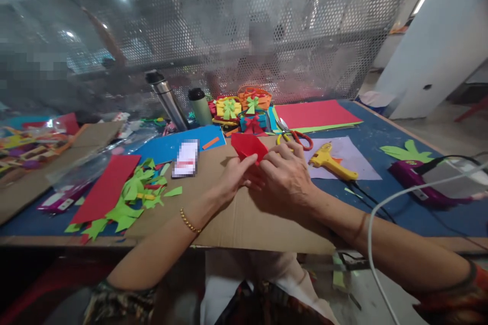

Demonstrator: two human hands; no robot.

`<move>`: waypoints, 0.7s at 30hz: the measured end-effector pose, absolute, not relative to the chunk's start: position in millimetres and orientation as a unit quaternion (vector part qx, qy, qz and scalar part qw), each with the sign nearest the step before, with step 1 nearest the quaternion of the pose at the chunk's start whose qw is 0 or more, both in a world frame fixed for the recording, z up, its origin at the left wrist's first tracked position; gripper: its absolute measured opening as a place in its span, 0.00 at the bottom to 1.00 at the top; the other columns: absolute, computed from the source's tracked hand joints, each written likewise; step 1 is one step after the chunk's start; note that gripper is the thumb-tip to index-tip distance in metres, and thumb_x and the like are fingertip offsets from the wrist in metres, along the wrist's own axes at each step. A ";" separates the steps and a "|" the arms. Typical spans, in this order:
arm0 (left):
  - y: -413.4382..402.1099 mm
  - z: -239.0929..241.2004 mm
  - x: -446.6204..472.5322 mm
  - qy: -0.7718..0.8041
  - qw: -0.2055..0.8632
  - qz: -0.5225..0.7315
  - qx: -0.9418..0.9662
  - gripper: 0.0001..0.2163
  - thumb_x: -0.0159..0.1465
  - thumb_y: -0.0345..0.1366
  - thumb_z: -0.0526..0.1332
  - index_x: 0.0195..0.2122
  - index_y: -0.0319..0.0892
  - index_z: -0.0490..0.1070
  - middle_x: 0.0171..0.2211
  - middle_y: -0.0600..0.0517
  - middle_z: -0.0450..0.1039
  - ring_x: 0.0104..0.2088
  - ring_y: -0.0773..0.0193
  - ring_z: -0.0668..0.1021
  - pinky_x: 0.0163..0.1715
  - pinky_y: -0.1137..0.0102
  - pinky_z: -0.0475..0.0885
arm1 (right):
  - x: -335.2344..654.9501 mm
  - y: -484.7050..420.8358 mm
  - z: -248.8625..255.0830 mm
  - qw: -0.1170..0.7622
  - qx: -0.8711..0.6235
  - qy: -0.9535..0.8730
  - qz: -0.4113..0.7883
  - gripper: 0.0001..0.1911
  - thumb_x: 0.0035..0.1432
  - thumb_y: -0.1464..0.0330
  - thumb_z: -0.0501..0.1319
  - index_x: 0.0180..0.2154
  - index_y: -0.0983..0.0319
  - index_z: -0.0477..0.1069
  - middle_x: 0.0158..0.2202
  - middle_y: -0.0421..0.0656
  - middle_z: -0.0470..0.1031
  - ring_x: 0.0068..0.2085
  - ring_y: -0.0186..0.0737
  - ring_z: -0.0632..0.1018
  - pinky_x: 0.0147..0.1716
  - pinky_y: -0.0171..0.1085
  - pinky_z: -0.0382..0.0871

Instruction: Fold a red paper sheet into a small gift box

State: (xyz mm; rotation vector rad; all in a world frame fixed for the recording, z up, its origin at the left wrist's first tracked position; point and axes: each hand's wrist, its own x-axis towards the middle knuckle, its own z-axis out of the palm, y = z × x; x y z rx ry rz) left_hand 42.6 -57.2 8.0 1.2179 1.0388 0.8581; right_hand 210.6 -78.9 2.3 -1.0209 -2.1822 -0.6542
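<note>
At the left of the blue surface (381,132), a flat red paper sheet (109,183) runs slantwise to the front edge, with bright green paper scraps (131,188) heaped beside it. Further right, a pale phone-shaped rectangle (186,158), its face blurred, lies by a brown cardboard sheet (224,223) that reaches the front edge. Near the back edge stand a tall steel flask (168,99) and a green bottle with a black cap (200,106).

Over the cardboard, around the middle of the surface, I have a folded red paper piece (244,146) between both hands. I judge that I am folding or shaping it, which calls for a light, steady pinch. My left hand (240,177) is partly closed, its thumb along the paper's near side. My right hand (285,170) is curled more tightly, its fingertips at the paper's right side; their exact hold is hidden.

Beyond lie scissors with red and yellow handles (301,139), then a yellow glue gun (331,161) on a lilac paper sheet (358,160). Towards the right edge sits a purple box-like object (415,183).
</note>
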 end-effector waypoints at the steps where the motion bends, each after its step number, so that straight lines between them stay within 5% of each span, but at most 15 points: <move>1: -55.3 6.7 42.9 0.451 0.612 0.389 0.520 0.10 0.61 0.43 0.63 0.32 0.41 0.69 0.24 0.50 0.75 0.23 0.62 0.79 0.24 0.67 0.77 | 208.8 -79.8 1.1 0.320 -0.381 -0.836 -0.233 0.12 0.69 0.68 0.58 0.31 0.59 0.75 0.33 0.46 0.78 0.42 0.46 0.71 0.50 0.50 0.59; 4: -50.5 3.6 42.5 0.470 0.581 0.410 0.523 0.03 0.55 0.32 0.60 0.30 0.40 0.70 0.22 0.51 0.74 0.22 0.63 0.78 0.25 0.68 0.77 | 212.3 -73.9 1.0 0.357 -0.378 -0.841 -0.151 0.15 0.70 0.64 0.58 0.30 0.59 0.75 0.35 0.47 0.78 0.41 0.45 0.71 0.46 0.48 0.62; 7: -46.9 2.5 39.7 0.495 0.526 0.433 0.539 0.06 0.53 0.29 0.59 0.32 0.39 0.73 0.24 0.51 0.75 0.24 0.63 0.78 0.27 0.68 0.76 | 228.4 -55.0 4.4 0.435 -0.413 -0.799 -0.051 0.13 0.67 0.60 0.60 0.32 0.59 0.74 0.37 0.48 0.77 0.39 0.44 0.73 0.42 0.45 0.68; 9: -44.9 3.4 36.1 0.514 0.469 0.457 0.554 0.06 0.53 0.27 0.60 0.32 0.39 0.74 0.26 0.51 0.76 0.26 0.64 0.77 0.28 0.71 0.73 | 241.2 -39.2 6.1 0.477 -0.457 -0.750 0.041 0.08 0.61 0.61 0.64 0.35 0.59 0.73 0.38 0.47 0.75 0.34 0.41 0.73 0.35 0.42 0.69; 11: -43.7 5.1 32.0 0.527 0.415 0.475 0.570 0.05 0.53 0.27 0.63 0.30 0.40 0.74 0.28 0.52 0.76 0.29 0.65 0.75 0.28 0.73 0.69 | 251.0 -26.5 6.8 0.491 -0.499 -0.705 0.115 0.16 0.51 0.61 0.68 0.40 0.60 0.72 0.40 0.46 0.75 0.31 0.39 0.73 0.32 0.41 0.70; 14: -42.7 6.7 27.5 0.530 0.368 0.484 0.591 0.01 0.55 0.30 0.66 0.28 0.40 0.75 0.28 0.52 0.75 0.30 0.65 0.73 0.29 0.71 0.66 | 255.3 -19.8 8.4 0.480 -0.526 -0.674 0.196 0.20 0.45 0.63 0.68 0.42 0.60 0.73 0.40 0.46 0.77 0.33 0.41 0.74 0.34 0.41 0.70; 17: -38.9 5.0 24.0 0.508 0.378 0.496 0.594 0.05 0.58 0.37 0.68 0.31 0.40 0.78 0.30 0.50 0.78 0.32 0.63 0.75 0.32 0.69 0.69 | 251.1 -24.3 11.7 0.456 -0.514 -0.675 0.269 0.08 0.49 0.63 0.64 0.32 0.60 0.75 0.31 0.43 0.78 0.34 0.43 0.76 0.33 0.39 0.68; 21: -21.8 0.3 13.0 0.468 0.446 0.534 0.545 0.11 0.58 0.44 0.71 0.35 0.41 0.79 0.32 0.49 0.80 0.34 0.59 0.78 0.36 0.66 0.73 | 249.4 -26.8 13.8 0.461 -0.509 -0.642 0.341 0.14 0.53 0.57 0.63 0.29 0.60 0.77 0.28 0.42 0.78 0.29 0.41 0.76 0.28 0.37 0.68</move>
